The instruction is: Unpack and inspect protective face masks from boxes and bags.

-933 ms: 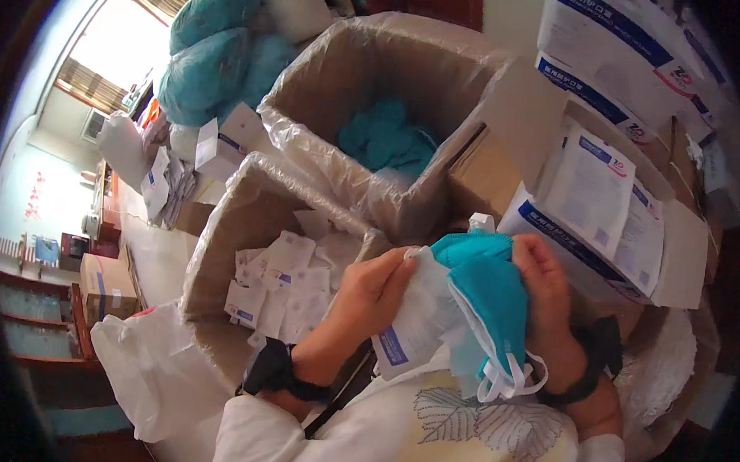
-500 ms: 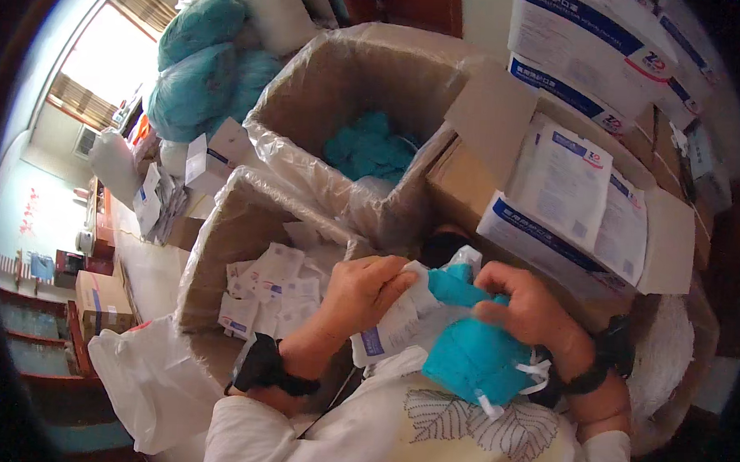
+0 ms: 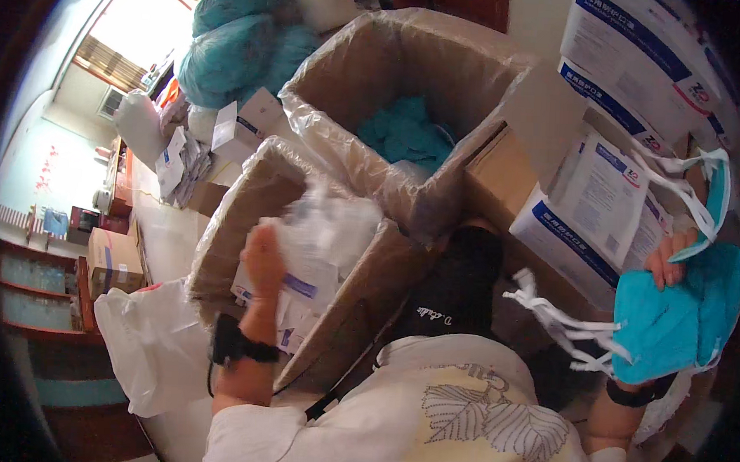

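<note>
My right hand [image 3: 668, 260], out at the right, grips teal face masks [image 3: 681, 323] with white straps dangling to the left. Another teal mask edge [image 3: 720, 197] with white straps sticks up above the fingers. Over the near lined carton [image 3: 208, 257] at the left is my left hand [image 3: 263, 263]; its fingers are smeared by motion. Right beside it, a blurred clear-and-white plastic wrapper [image 3: 333, 225] lies over the carton's opening. I cannot tell whether the fingers still touch it. White packets [image 3: 302, 282] with blue print lie under it.
A larger lined carton [image 3: 484, 75] behind holds a heap of teal masks [image 3: 407, 133]. At the right, an open carton [image 3: 571, 248] contains white printed packets [image 3: 607, 188], with stacked white cartons [image 3: 634, 53] beyond. Teal-filled bags [image 3: 229, 60] stand at the back left.
My hands have parted: the right moved far right with the teal masks, the left moved left over the near carton. The white wrapper went from between my hands to that carton.
</note>
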Available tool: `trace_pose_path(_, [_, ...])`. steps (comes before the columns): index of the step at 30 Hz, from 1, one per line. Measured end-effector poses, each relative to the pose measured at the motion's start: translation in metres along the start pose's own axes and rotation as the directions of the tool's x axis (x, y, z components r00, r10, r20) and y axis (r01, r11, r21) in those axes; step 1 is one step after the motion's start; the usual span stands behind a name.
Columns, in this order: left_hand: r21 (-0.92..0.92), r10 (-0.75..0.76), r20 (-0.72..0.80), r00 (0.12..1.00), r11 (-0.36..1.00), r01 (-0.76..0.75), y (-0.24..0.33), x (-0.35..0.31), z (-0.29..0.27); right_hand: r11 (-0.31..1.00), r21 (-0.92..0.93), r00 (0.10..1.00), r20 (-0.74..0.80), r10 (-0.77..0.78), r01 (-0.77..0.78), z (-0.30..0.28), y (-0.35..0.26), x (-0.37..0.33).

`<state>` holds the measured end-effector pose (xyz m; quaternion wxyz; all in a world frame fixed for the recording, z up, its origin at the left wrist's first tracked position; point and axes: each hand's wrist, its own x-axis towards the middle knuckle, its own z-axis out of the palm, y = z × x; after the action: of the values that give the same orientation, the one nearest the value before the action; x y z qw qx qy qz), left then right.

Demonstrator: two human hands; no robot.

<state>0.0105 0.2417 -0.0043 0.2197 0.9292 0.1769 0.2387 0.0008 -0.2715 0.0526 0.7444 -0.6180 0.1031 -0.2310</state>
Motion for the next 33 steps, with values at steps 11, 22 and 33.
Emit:
trace_pose_path(11, [-0.580, 0.076, 0.479, 0.875, 0.775, 0.250, 0.032, 0.027, 0.049, 0.952, 0.126, 0.920, 0.319, 0.229, -0.280, 0.054, -0.018, 0.001])
trace_pose_path(22, [-0.810, 0.327, 0.585, 0.742, 0.280, 0.515, 0.229, -0.059, 0.055, 0.968, -0.246, 0.869, 0.470, 0.153, -0.038, 0.069, 0.007, -0.024])
trace_pose_path(33, [-0.774, 0.193, 0.623, 0.758, 0.013, 0.633, 0.228, -0.059, 0.053, 0.893, -0.292, 0.618, 0.646, 0.448, -0.343, 0.058, -0.002, -0.014])
